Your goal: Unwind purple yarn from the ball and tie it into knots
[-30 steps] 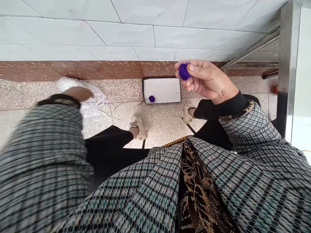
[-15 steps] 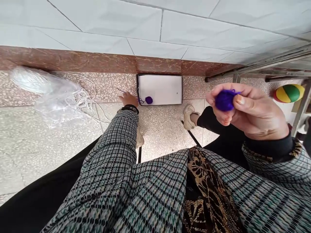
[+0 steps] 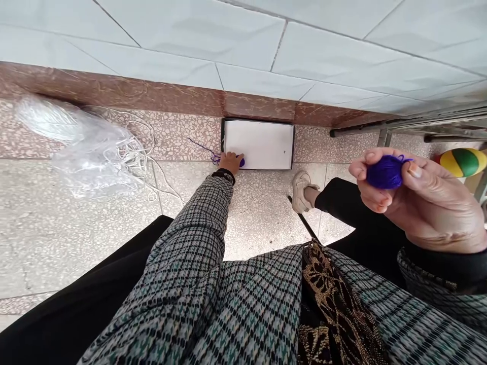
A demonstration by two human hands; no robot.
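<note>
My right hand (image 3: pixel 437 197), raised on the right, pinches a purple ball of yarn (image 3: pixel 383 172) between thumb and fingers, with a small loop of strand by the thumb. Down at the floor, my left hand (image 3: pixel 230 162) reaches over the left front corner of a shallow white box lid with dark edges (image 3: pixel 262 144). Its fingers curl over a second, smaller purple yarn ball (image 3: pixel 242 160), partly hidden by them. Loose purple yarn (image 3: pixel 205 147) trails from there across the floor to the left.
On the left lies a clear plastic bag (image 3: pixel 95 157) with white cord (image 3: pixel 133 152) spilling out. A metal frame (image 3: pixel 384 137) stands along the wall at the right, near a yellow, green and red ball (image 3: pixel 462 162). My shoe (image 3: pixel 302 191) rests right of the lid's front.
My left hand has moved right from the loose yarn beside the lid onto the smaller yarn ball. The right hand still holds its ball, now lower and farther right in view.
</note>
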